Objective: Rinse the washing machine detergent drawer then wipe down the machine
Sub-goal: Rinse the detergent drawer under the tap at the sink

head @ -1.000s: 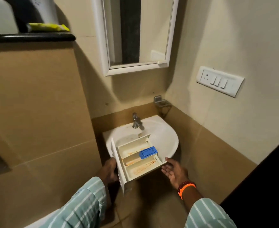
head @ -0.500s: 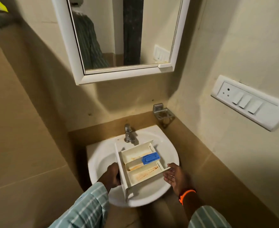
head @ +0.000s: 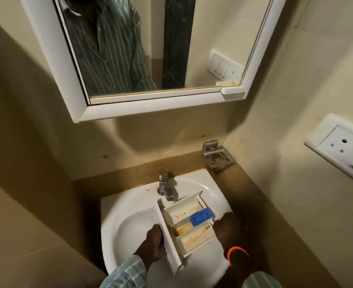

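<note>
The white detergent drawer (head: 189,227) hangs over the white sink (head: 129,217), just below the chrome tap (head: 165,187). Its compartments show orange-brown stains, and a blue insert (head: 201,216) sits in the middle one. My left hand (head: 153,244) grips the drawer's front panel on the left side. My right hand (head: 227,227) holds the drawer's back end at the right, fingers curled against its edge. An orange band circles my right wrist. No water runs from the tap.
A white-framed mirror (head: 150,109) hangs above the sink and reflects a striped shirt. A metal holder (head: 216,155) is fixed to the wall right of the tap. A white switch and socket plate (head: 341,146) is on the right wall. Tiled walls close in on both sides.
The drawer has moved forward from in front of the sink to over the basin, under the tap. My right hand has closed onto its back end.
</note>
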